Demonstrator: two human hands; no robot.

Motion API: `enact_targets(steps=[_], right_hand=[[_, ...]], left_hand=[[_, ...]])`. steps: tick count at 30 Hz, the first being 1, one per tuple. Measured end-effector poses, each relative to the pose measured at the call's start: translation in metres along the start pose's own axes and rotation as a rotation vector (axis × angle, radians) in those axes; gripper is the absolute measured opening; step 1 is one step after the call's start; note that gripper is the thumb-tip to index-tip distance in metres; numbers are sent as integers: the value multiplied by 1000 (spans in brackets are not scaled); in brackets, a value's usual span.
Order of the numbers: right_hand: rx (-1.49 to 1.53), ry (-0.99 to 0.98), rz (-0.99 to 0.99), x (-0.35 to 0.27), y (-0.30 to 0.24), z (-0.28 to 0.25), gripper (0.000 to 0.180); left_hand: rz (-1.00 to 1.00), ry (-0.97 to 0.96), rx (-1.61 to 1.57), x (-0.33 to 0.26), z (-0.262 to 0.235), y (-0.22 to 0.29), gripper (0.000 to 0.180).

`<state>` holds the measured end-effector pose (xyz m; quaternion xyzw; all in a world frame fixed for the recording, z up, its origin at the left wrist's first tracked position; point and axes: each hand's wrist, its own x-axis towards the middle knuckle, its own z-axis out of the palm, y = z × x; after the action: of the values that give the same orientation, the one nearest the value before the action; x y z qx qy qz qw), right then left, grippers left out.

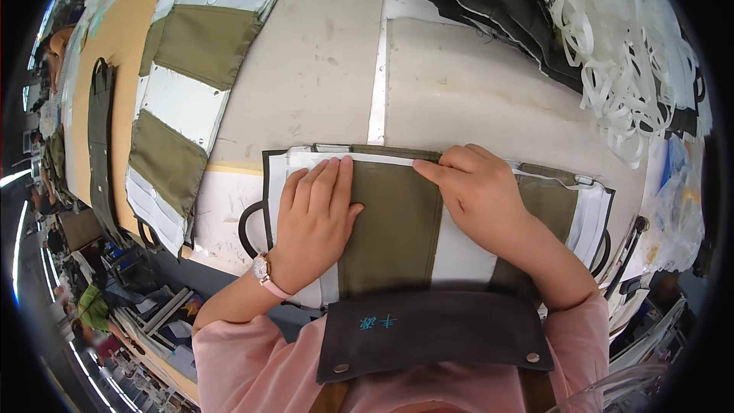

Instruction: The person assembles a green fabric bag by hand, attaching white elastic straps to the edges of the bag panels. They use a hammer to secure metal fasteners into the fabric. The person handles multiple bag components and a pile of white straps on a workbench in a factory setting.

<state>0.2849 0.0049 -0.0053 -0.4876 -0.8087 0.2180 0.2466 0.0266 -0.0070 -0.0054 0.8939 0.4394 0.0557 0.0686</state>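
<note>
An olive and white fabric panel (390,229) with dark edging lies at the table's near edge, right in front of me. Along its far edge runs a narrow white strip (386,159). My left hand (313,210), wearing a pink-strapped watch, lies open and flat on the panel's left part, fingertips on the strip. Farther right, my right hand (478,191) is closed at the far edge, its index finger pressing the strip and the other fingers curled. The thumb's hold is partly hidden. A black loop handle (246,229) sticks out at the panel's left side.
Another olive and white panel (206,46) stretches along the table's left. Beyond it lies a dark folded piece (100,130). Black fabric sheets (497,0) and a heap of white strips (604,38) fill the far right. Clear plastic bags (677,210) hang at the right edge.
</note>
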Motion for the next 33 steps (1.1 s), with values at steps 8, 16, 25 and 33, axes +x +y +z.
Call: enact_targets(steps=[8,16,25,33], right_hand=[[43,-15,4,-1,8,1,29],[40,-9,1,-4,7,3,34],[-32,-2,-47,-6,7,6,36],[-78,11,-78,-6,7,7,38]], left_hand=[[2,-20,-3,2,-2,-2,66],[3,-17,34,5,-3,-2,64],[-17,-19,56,5,-2,1,65],[-42,-55,133,11,-7,14,66]])
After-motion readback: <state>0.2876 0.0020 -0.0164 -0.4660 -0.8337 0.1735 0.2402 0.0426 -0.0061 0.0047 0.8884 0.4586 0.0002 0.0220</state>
